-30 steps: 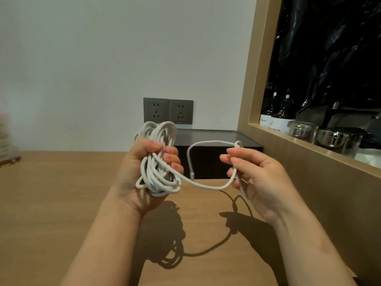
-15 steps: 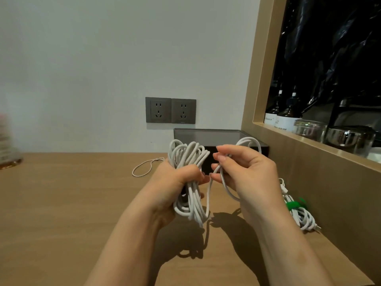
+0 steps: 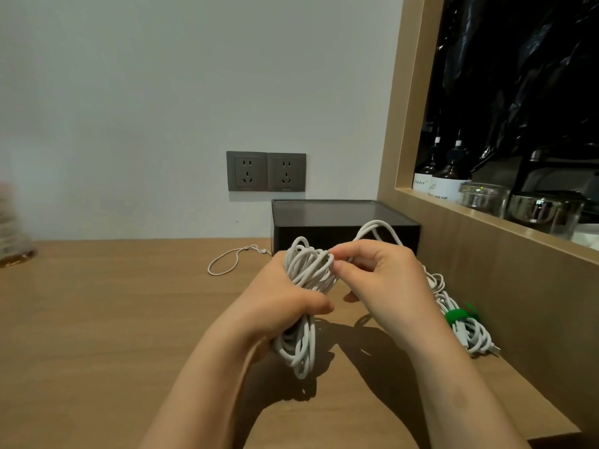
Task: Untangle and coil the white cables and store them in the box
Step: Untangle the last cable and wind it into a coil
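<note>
My left hand (image 3: 285, 303) grips a thick coil of white cable (image 3: 306, 270) around its middle, held upright above the wooden table (image 3: 113, 319). My right hand (image 3: 385, 280) pinches a strand of the same cable at the top of the coil, and a loose loop arches up behind its fingers. A dark box (image 3: 343, 225) stands just behind the hands against the wall. A second white cable bundle (image 3: 466, 328), bound with a green tie (image 3: 457, 314), lies on the table at the right.
A thin white cord loop (image 3: 227, 262) lies left of the box. Two wall sockets (image 3: 265, 171) sit above it. A wooden-framed shelf (image 3: 486, 222) on the right holds bottles and glass jars. A blurred object (image 3: 13, 228) stands at the far left edge.
The coil came down from in front of the sockets to just above the table. My right hand closed in from the side onto the top of the coil, shortening the loose loop.
</note>
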The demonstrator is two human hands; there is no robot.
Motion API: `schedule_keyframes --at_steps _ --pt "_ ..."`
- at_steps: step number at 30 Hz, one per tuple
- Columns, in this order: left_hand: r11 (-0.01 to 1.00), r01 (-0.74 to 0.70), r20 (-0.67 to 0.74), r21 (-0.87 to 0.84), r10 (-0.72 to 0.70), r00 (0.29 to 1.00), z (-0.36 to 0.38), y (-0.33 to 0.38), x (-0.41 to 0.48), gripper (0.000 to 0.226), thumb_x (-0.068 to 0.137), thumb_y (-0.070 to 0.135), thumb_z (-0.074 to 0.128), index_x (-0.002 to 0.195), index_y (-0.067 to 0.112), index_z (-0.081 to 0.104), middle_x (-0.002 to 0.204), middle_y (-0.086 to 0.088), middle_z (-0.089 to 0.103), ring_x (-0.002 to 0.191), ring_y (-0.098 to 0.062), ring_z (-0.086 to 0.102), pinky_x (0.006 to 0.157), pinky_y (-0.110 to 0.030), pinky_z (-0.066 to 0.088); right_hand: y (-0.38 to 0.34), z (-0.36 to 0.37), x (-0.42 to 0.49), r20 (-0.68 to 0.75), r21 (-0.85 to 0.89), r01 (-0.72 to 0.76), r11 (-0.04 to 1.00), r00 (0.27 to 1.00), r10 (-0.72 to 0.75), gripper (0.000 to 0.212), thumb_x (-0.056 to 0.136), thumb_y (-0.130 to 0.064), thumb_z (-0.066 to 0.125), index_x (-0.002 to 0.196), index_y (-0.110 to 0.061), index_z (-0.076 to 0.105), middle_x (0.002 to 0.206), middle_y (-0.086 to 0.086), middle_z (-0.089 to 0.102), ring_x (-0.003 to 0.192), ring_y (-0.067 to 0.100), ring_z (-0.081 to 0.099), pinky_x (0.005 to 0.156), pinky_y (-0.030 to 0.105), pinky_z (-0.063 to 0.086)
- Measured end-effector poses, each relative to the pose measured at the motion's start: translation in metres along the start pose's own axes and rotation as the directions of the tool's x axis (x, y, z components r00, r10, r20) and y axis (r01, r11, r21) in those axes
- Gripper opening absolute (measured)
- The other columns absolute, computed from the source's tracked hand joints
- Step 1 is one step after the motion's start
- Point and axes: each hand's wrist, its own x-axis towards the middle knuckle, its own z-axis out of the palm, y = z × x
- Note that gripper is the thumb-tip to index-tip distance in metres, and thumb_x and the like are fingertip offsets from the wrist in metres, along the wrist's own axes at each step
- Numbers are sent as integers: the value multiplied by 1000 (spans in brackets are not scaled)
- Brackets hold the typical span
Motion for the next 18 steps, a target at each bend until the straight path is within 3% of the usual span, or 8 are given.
schedule_keyframes --at_steps 2,4,8,12,15,18 --pt "995 -17 -104 93 27 994 2 -1 0 40 73 1 70 98 24 50 83 -4 57 64 -13 56 54 -24 47 1 -2 0 37 -35 -11 999 999 12 25 89 -19 61 110 -33 64 94 -11 67 77 6 61 52 13 49" --pt "990 -24 -220 136 54 974 3 -2 1 40 73 3 68 99 25 49 86 -4 58 68 -15 58 55 -25 46 2 -4 0 41 -50 -12 999 999 14 45 87 -20 64 127 -36 51 90 -14 66 75 4 60 54 14 46" --pt "984 -38 -345 176 98 934 -1 -4 3 38 74 6 66 104 22 48 85 -4 58 67 -15 57 51 -23 42 2 -5 1 9 -101 -15 995 1000 16 76 86 -21 66 146 -35 22 70 -13 68 81 -1 61 75 15 42" --pt "990 -81 -431 -111 26 902 -10 -4 6 31 76 1 64 102 12 51 76 -8 56 56 -17 52 51 -30 44 1 -11 1 51 -179 -14 984 998 24 84 85 -21 67 147 -38 14 72 -16 68 79 0 62 72 16 44" --pt "913 -105 -505 -394 -120 855 -24 -2 7 19 80 -1 62 94 4 51 65 -8 50 40 -12 49 36 -23 39 0 -19 1 110 -268 -15 963 993 46 92 85 -18 67 147 -43 3 75 -13 68 76 -2 62 66 13 45" --pt "832 -124 -555 -541 -243 796 -42 -2 7 15 79 2 61 72 7 50 57 -7 47 32 -9 45 33 -19 36 3 -31 -3 193 -384 0 923 978 81 83 86 -17 66 144 -48 14 77 -12 67 78 1 63 63 13 48"
